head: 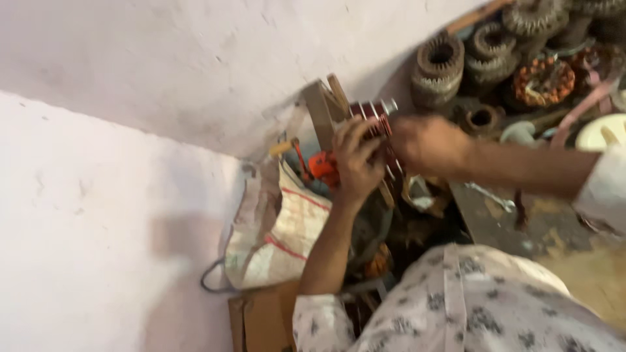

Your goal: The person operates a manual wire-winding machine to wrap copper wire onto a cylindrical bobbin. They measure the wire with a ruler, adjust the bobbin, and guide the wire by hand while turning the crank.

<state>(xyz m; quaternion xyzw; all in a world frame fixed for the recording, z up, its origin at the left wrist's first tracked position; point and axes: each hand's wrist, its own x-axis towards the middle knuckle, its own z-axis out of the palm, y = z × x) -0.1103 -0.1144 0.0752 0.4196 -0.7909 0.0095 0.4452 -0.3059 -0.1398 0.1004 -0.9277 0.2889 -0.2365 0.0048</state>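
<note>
Head view, frame centre: left hand [357,160] fingers curled on dark red coil [373,117] on wooden frame [324,111]. Right hand [427,145] closed against coil's right side, blurred. Orange tool [323,166] just left. Stator stacks [440,68] upper right.

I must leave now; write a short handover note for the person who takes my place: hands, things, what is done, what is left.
Left hand: fingers curled on the dark red coil former, which stands on a wooden frame by the wall.
Right hand: on the same former from the other side; the grip is blurred.
Nearby: orange tool beside the left hand, white woven sack below, stacked stator cores behind.
Done: both hands on the former.
Left: winding state cannot be seen; check before continuing.
</note>
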